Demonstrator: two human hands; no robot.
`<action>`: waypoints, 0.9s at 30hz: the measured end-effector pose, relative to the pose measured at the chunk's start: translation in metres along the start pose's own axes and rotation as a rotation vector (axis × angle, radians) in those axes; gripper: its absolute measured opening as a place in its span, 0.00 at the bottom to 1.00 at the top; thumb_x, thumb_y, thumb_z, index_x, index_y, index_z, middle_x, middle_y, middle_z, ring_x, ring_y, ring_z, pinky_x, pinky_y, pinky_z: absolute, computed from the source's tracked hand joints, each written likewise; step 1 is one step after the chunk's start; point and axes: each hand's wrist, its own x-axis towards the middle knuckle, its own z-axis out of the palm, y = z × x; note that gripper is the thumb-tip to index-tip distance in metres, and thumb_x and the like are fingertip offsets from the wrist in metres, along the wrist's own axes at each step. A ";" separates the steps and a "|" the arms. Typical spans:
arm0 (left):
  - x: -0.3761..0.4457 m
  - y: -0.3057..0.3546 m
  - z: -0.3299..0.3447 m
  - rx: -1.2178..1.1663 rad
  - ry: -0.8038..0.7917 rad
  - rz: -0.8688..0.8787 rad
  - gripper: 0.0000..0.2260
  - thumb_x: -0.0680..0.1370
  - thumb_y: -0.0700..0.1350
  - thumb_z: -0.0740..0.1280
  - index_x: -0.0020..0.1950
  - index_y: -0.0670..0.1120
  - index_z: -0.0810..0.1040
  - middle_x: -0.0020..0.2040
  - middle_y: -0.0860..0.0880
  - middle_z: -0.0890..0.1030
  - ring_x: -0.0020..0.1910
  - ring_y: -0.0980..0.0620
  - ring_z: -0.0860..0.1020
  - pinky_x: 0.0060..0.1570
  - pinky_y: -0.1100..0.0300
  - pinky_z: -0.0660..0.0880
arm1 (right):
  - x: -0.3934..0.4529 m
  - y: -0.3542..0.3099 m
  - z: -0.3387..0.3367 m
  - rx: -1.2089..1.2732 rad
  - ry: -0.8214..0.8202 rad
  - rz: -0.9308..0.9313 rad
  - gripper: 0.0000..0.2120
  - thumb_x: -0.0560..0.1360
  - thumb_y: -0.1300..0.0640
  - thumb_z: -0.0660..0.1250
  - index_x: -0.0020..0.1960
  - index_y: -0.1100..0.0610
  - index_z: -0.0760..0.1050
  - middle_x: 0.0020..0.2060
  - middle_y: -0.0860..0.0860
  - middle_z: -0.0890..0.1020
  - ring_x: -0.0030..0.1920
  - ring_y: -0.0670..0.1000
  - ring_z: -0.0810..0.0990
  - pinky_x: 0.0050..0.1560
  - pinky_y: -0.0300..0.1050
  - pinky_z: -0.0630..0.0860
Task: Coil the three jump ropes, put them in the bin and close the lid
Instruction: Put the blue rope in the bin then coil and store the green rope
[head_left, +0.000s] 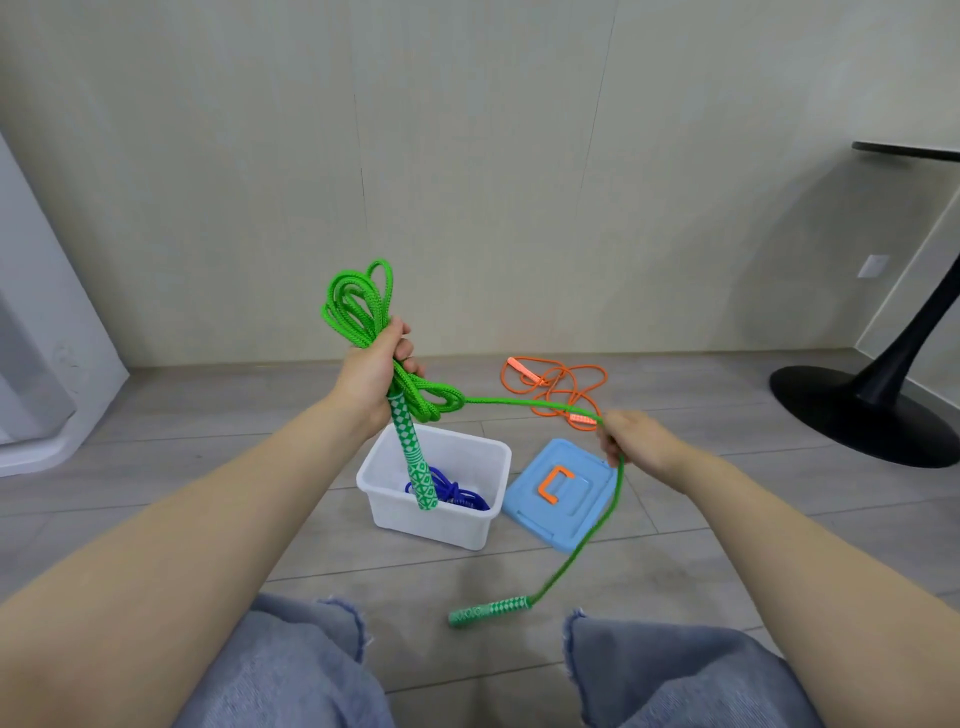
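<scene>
A: Where does the green rope (363, 312) stand?

B: Mostly coiled. The left hand (371, 374) has its grip clamped round the bundle of loops, with one patterned handle (415, 457) hanging down over the white bin (488, 525). The right hand (636, 439) pinches the free length, which runs down to the other handle (491, 610) lying on the floor, near the knees.

A: So how should the last bit go?

B: I'd draw the tail up with the right hand and lay it over the left in loops matching the others (same size, no twist), keeping the left grip firm so the bundle doesn't spring open.

A: And then?

B: Lower it into the bin beside the blue rope (457, 491) already inside. The orange rope (556, 387) lies loose on the floor, farther off, and the blue lid (530, 499) sits just right of the bin.
</scene>
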 end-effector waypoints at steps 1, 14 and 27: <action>-0.001 0.000 0.000 0.011 -0.011 -0.009 0.09 0.81 0.49 0.61 0.42 0.48 0.71 0.26 0.54 0.66 0.24 0.55 0.66 0.31 0.62 0.70 | 0.002 -0.006 0.000 0.058 0.061 -0.041 0.12 0.75 0.58 0.55 0.33 0.56 0.68 0.28 0.53 0.71 0.31 0.52 0.70 0.38 0.46 0.68; -0.025 -0.010 0.014 0.401 -0.297 -0.108 0.10 0.81 0.49 0.63 0.49 0.44 0.80 0.57 0.49 0.82 0.26 0.55 0.67 0.35 0.59 0.71 | 0.000 -0.077 0.027 0.062 0.036 -0.392 0.07 0.80 0.59 0.59 0.45 0.49 0.66 0.25 0.42 0.78 0.33 0.48 0.74 0.42 0.54 0.74; -0.039 -0.024 0.025 0.597 -0.655 -0.217 0.10 0.80 0.48 0.63 0.41 0.48 0.77 0.32 0.50 0.72 0.26 0.54 0.66 0.36 0.60 0.70 | -0.012 -0.092 0.033 -0.032 0.024 -0.527 0.07 0.77 0.59 0.63 0.46 0.47 0.74 0.31 0.47 0.81 0.35 0.45 0.79 0.41 0.44 0.74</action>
